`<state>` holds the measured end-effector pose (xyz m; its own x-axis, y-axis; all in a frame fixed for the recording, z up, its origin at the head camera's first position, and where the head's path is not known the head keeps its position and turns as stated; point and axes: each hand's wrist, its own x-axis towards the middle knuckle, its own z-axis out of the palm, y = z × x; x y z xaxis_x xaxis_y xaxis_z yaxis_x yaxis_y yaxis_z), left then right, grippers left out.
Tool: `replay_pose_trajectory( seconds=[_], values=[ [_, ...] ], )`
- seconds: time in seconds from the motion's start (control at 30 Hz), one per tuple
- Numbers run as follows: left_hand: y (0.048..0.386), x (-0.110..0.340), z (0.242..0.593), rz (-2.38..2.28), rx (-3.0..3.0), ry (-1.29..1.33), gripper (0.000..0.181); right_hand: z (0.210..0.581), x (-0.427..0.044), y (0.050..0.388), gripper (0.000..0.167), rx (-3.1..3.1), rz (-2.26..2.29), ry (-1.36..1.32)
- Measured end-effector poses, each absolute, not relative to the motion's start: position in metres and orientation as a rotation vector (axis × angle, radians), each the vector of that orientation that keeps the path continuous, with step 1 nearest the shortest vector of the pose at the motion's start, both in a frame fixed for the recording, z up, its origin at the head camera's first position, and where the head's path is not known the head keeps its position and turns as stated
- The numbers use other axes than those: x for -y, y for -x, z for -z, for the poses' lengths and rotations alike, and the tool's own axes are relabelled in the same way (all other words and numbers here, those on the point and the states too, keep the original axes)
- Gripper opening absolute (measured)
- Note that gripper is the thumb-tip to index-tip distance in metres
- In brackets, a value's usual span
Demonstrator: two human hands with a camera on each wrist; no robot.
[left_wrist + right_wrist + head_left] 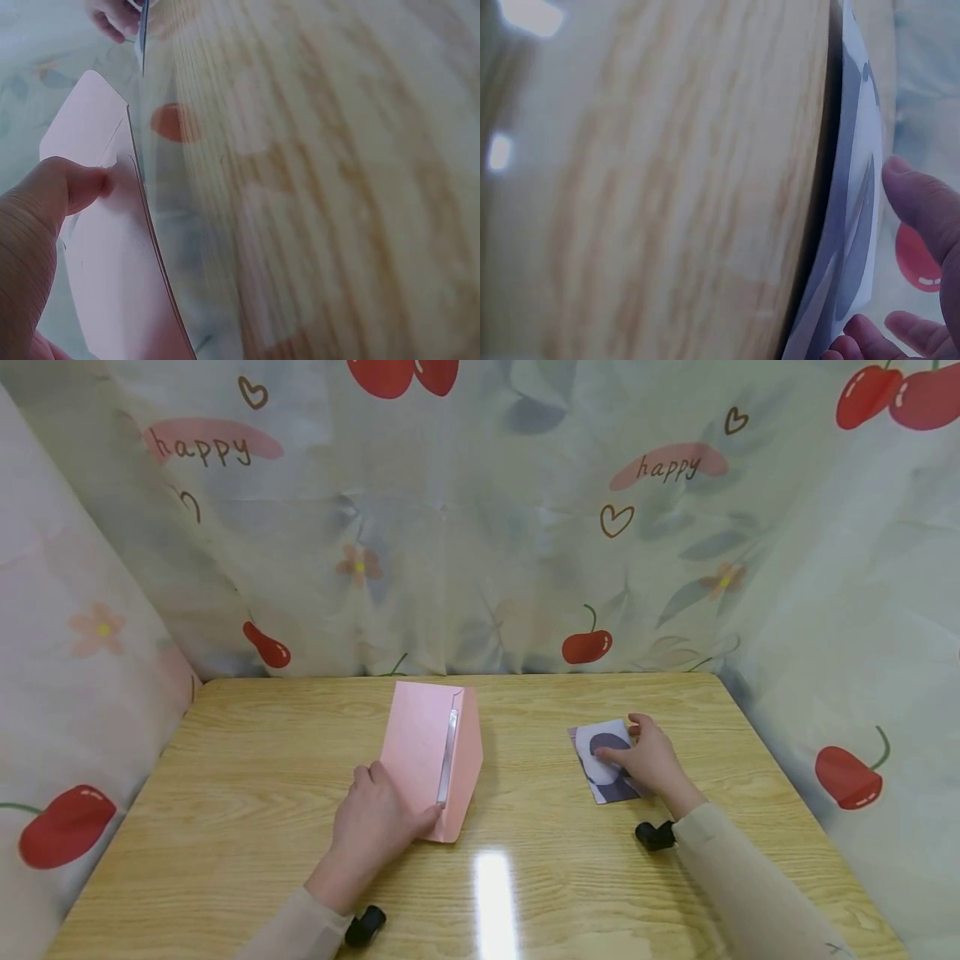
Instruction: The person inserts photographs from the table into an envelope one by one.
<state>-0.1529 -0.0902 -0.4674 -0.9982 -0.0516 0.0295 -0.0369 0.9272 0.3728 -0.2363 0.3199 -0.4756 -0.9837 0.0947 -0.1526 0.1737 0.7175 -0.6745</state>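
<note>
My left hand [377, 818] grips the lower part of a pink envelope [423, 735], its thumb over the front near the fold. The envelope stands tilted on the table, its flap angled to the right, with a pale strip along the fold. In the left wrist view the thumb [82, 184] presses on the pink paper [120, 277]. To the right lies a white and grey-purple printed card [603, 781]; whether it is one sheet or several I cannot tell. My right hand [651, 760] reaches over it, thumb [922, 199] at its face and fingers by its edge, spread apart.
A light wood-grain table [247, 760] carries everything. Behind and at both sides hang pale curtains [465, 510] printed with cherries, hearts and flowers. Black wrist devices [366, 927] sit at both cuffs. A bright light reflection [495, 902] shows on the table's near part.
</note>
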Motion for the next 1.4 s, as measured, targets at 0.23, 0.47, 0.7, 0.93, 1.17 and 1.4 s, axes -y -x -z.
replay_pose_trajectory(
  seconds=[0.23, 0.47, 0.7, 0.93, 1.17, 1.4],
  values=[
    [0.153, 0.09, 0.467, 0.582, 3.045, -0.063, 0.102, 0.477, -0.318, 0.237, 0.099, -2.832, 1.068, -0.235],
    [0.154, 0.09, 0.468, 0.565, 3.042, -0.056, 0.101, 0.474, -0.315, 0.235, 0.095, -2.839, 1.068, -0.215],
    [0.155, 0.089, 0.471, 0.573, 3.04, -0.05, 0.1, 0.472, -0.314, 0.234, 0.095, -2.836, 1.044, -0.243],
    [0.155, 0.089, 0.47, 0.571, 3.038, -0.051, 0.101, 0.473, -0.316, 0.233, 0.093, -2.827, 1.049, -0.254],
    [0.155, 0.088, 0.47, 0.568, 3.039, -0.049, 0.1, 0.468, -0.315, 0.234, 0.062, -2.86, 0.976, -0.222],
    [0.155, 0.088, 0.47, 0.588, 3.033, -0.05, 0.099, 0.456, -0.313, 0.233, 0.04, -2.907, 0.987, -0.167]
  ],
)
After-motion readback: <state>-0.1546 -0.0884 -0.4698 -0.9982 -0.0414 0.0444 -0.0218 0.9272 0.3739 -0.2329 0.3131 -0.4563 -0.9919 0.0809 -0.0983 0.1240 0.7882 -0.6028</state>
